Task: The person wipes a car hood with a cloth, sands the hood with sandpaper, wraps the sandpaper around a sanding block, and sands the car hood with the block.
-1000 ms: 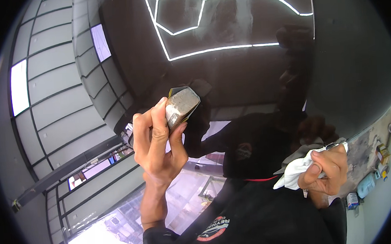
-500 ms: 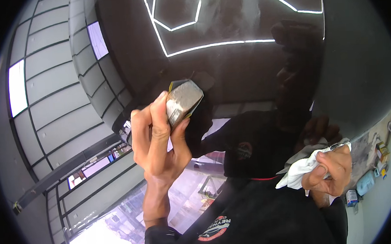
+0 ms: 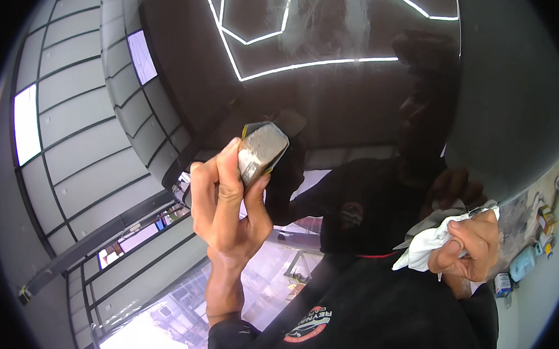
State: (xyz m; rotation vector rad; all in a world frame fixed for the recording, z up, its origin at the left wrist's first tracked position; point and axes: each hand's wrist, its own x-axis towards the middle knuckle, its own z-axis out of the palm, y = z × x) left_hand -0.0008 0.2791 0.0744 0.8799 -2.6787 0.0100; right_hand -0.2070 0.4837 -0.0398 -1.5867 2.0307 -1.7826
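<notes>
Grey block [image 3: 265,147] pinched in left grip [image 3: 232,218], between thumb [image 3: 256,194] and fingers [image 3: 230,171]; right grip [image 3: 475,246] closed round white cloth [image 3: 423,246].

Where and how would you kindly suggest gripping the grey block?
I'd likely pinch the grey block by its opposite sides, coming from its lower end, as the left hand does: it looks boxy and narrow, with its lower end toward the person.
</notes>
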